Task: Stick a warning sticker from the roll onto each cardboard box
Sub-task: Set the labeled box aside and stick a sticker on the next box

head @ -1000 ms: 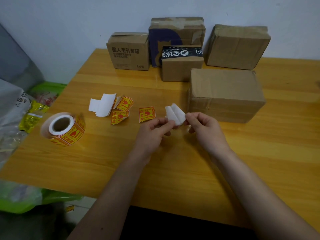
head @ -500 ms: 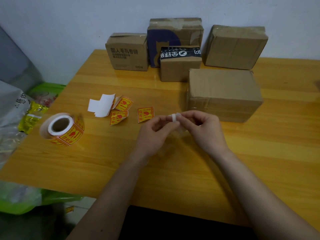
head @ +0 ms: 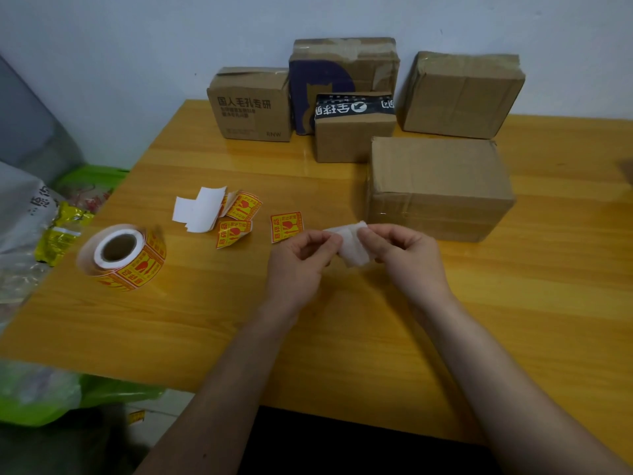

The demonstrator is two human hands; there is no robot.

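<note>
At frame centre, the left hand (head: 301, 258) and right hand (head: 404, 255) each pinch a white sticker piece (head: 352, 246) between thumb and fingertips. The sticker roll (head: 123, 257) lies at left on the table (head: 513, 303); 5 cardboard boxes (head: 438, 186) stand across the upper frame.

Single head view, worn high, looking forward and down across wooden table (head: 513, 337); forearms enter from bottom edge, wall (head: 137, 46) fills top. Close, wide-angle.
</note>
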